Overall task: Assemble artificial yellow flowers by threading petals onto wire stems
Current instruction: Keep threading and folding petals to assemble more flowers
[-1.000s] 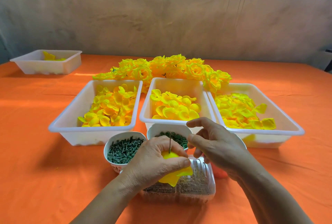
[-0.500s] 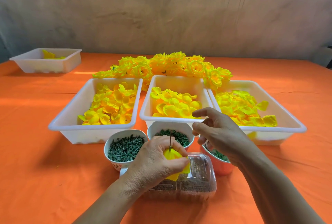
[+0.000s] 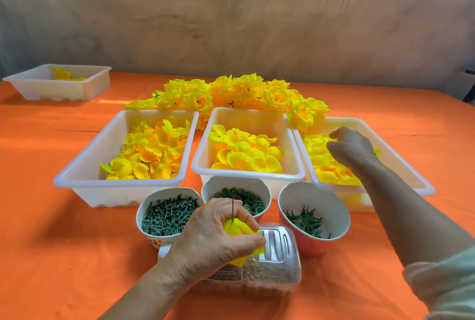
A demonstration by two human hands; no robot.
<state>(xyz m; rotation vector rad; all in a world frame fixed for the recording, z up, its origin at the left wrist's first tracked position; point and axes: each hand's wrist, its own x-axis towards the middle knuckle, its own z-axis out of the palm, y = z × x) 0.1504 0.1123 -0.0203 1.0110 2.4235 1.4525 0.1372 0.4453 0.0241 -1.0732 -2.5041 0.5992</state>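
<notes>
My left hand (image 3: 213,237) clamps its fingers round the flower (image 3: 237,228) near the tabletop's (image 3: 77,255) front edge, wire stem (image 3: 232,208) upright. My right hand (image 3: 352,150) is in the rightmost tray (image 3: 399,156); whether its fingers pinch petals (image 3: 323,165), I cannot tell.

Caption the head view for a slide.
Left hand grips a part-built yellow flower on its wire stem; right hand reaches into the right petal tray.
</notes>
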